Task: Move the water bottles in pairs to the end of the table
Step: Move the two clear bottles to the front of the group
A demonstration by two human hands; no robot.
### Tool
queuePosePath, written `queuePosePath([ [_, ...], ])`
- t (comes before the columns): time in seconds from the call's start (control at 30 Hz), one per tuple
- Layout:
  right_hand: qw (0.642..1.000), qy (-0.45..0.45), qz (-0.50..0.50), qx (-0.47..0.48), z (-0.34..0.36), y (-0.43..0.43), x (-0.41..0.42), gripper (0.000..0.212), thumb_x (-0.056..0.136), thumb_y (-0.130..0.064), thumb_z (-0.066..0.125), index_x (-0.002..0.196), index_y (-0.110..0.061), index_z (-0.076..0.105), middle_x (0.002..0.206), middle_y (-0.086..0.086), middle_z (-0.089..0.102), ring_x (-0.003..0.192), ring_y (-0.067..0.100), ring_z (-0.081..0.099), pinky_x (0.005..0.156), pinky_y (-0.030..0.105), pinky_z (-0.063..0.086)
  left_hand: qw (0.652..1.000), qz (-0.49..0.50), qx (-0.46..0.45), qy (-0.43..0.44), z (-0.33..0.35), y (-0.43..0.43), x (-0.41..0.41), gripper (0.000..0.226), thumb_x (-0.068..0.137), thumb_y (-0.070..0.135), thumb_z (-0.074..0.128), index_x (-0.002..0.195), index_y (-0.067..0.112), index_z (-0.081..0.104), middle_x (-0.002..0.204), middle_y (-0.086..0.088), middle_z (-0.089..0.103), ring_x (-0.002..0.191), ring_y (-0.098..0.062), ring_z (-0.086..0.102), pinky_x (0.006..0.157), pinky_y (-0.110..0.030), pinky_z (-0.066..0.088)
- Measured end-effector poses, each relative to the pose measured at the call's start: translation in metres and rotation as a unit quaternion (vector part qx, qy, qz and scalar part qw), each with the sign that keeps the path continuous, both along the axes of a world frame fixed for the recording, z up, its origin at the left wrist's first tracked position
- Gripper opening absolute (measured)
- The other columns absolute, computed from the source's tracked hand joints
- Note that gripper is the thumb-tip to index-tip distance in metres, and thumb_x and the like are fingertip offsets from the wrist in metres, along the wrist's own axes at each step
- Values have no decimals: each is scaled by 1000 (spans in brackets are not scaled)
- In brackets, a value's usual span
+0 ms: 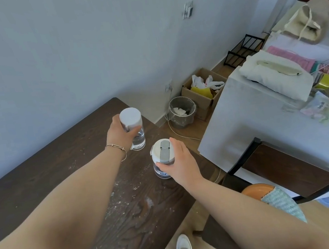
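Nearby, bottles [137, 132] beside table [41, 182] edge.

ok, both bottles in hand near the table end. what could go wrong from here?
1. The right hand grips the flip-lid bottle mostly by its cap, beside the table edge; a slip could drop it to the floor.
2. The left hand wraps the clear bottle just below its cap; smooth wall might slide.

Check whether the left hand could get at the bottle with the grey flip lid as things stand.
Probably not: the left hand is wrapped around the white-capped bottle, and the right hand already covers the grey-lidded bottle from its right side.
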State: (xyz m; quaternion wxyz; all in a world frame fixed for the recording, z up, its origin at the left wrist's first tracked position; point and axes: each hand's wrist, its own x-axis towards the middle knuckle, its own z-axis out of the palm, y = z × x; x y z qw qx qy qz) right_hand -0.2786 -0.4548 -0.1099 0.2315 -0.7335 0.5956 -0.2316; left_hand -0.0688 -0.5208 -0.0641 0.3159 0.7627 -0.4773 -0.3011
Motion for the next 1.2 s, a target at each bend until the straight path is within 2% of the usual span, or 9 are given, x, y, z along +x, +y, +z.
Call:
queuePosePath([
  [0.33, 998, -7, -54, 32, 7, 25, 7, 89, 73, -56, 79, 144, -24, 35, 142, -2, 47, 127, 15, 48, 95, 17, 39, 1000, -7, 4, 12, 10, 69, 27, 76, 85, 31, 81, 147, 14, 42, 141, -13, 59, 126, -37, 57, 101, -45, 51],
  [0.5, 996, -2, -82, 46, 12, 62, 12, 88, 73, -58, 78, 144, -25, 36, 140, -3, 49, 126, 14, 49, 94, 17, 38, 1000, -15, -5, 3, 16, 118, 48, 77, 84, 34, 82, 147, 15, 42, 139, -13, 61, 124, -36, 59, 100, -44, 52],
  [0.63, 995, -1, -87, 50, 22, 97, 17, 87, 74, -57, 79, 143, -25, 37, 141, -2, 49, 126, 14, 48, 93, 17, 37, 1000, -9, -7, 22, 20, 160, 60, 74, 86, 31, 82, 147, 15, 43, 137, -12, 62, 123, -35, 59, 95, -37, 48],
  [1.0, 999, -12, -27, 36, 51, 164, 33, 86, 74, -57, 79, 143, -26, 37, 142, -2, 49, 126, 15, 49, 92, 19, 37, 998, 64, -14, 19, 36, 278, 71, 73, 85, 32, 82, 146, 15, 45, 133, -11, 64, 119, -33, 61, 95, -37, 50],
  [1.2, 998, -23, 35, 37, 62, 192, 42, 87, 70, -59, 80, 140, -27, 40, 137, -3, 52, 121, 18, 54, 93, 27, 47, 986, 163, -29, 22, 47, 358, 68, 71, 85, 32, 82, 144, 16, 45, 128, -8, 64, 112, -28, 60, 89, -33, 47],
])
